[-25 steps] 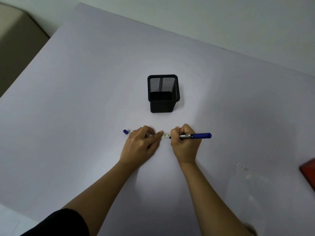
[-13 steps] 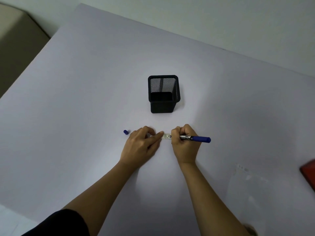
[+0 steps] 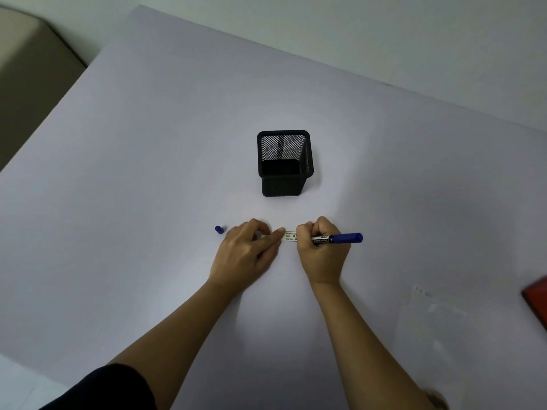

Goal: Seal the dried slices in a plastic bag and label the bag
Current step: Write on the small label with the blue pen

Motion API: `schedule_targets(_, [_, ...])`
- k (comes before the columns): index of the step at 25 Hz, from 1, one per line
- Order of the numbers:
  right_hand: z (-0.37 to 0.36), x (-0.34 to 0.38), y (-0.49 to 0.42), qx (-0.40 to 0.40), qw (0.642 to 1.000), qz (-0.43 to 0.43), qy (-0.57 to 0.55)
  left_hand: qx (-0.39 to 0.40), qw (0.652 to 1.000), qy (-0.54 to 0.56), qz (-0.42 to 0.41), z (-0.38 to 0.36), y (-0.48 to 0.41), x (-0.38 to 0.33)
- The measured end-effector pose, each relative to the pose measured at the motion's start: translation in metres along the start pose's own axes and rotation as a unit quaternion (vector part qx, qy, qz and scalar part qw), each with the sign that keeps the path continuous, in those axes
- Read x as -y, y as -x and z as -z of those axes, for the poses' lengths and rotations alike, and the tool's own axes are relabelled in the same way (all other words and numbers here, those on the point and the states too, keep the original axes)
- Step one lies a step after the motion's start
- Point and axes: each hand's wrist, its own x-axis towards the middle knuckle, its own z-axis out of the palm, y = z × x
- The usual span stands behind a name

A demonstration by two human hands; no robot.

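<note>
Wide pale lavender table (image 3: 148,173) filling most of the view, evenly lit with a soft glare near the middle. Beyond its far edge, plain off-white wall (image 3: 384,39). At far left, beige padded furniture (image 3: 26,69).

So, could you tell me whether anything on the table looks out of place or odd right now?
Nothing stands out. The blue pen cap lies loose left of the left hand, as expected while the right hand writes on the label with the marker. The mesh holder stands upright.
</note>
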Motion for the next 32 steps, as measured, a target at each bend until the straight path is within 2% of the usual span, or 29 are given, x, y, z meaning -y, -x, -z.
schedule_targets(3, [0.002,0.005,-0.002,-0.012,0.999,-0.023,-0.020,-0.006,1.000,-0.007,-0.003,0.001,0.000,-0.001])
schedule_targets(6, [0.013,0.013,-0.005,-0.059,0.986,-0.131,-0.084,-0.067,0.998,0.000,-0.009,0.006,0.001,-0.007])
schedule_targets(9, [0.041,0.022,-0.011,-0.073,0.953,-0.234,-0.176,-0.132,0.991,-0.010,-0.026,0.022,0.003,-0.019])
schedule_targets(10, [0.053,0.025,-0.013,-0.077,0.943,-0.257,-0.197,-0.144,0.989,-0.026,-0.002,0.030,0.005,-0.022])
schedule_targets(12, [0.076,0.028,-0.019,-0.100,0.911,-0.309,-0.253,-0.121,0.982,-0.060,0.129,0.047,0.009,-0.020])
schedule_targets(14, [0.094,0.029,-0.023,-0.119,0.867,-0.350,-0.334,-0.048,0.959,-0.076,0.270,0.057,0.013,-0.009])
schedule_targets(15, [0.100,0.030,-0.024,-0.124,0.850,-0.363,-0.361,-0.015,0.953,-0.072,0.293,0.058,0.016,-0.003])
schedule_targets(18, [0.106,0.031,-0.022,-0.119,0.826,-0.401,-0.377,0.021,0.965,-0.039,0.260,0.057,0.019,0.007])
schedule_targets(21, [0.103,0.038,-0.017,-0.091,0.842,-0.408,-0.342,0.037,0.973,-0.018,0.228,0.058,0.020,0.010])
schedule_targets(23, [0.105,0.050,-0.013,-0.080,0.851,-0.405,-0.325,0.007,0.971,0.013,0.239,0.066,0.021,0.004])
schedule_targets(24, [0.108,0.059,-0.010,-0.073,0.853,-0.399,-0.328,-0.024,0.957,0.060,0.284,0.075,0.018,-0.005])
schedule_targets(25, [0.110,0.069,-0.006,-0.062,0.855,-0.393,-0.333,-0.045,0.926,0.131,0.351,0.084,0.014,-0.017])
schedule_targets(27, [0.114,0.095,0.004,-0.038,0.857,-0.381,-0.345,-0.030,0.829,0.333,0.448,0.107,0.004,-0.052])
schedule_targets(28, [0.114,0.109,0.009,-0.026,0.857,-0.375,-0.352,-0.020,0.797,0.399,0.454,0.119,0.000,-0.070])
schedule_targets(32, [0.116,0.161,0.027,0.002,0.861,-0.342,-0.377,-0.004,0.805,0.452,0.385,0.160,-0.007,-0.120])
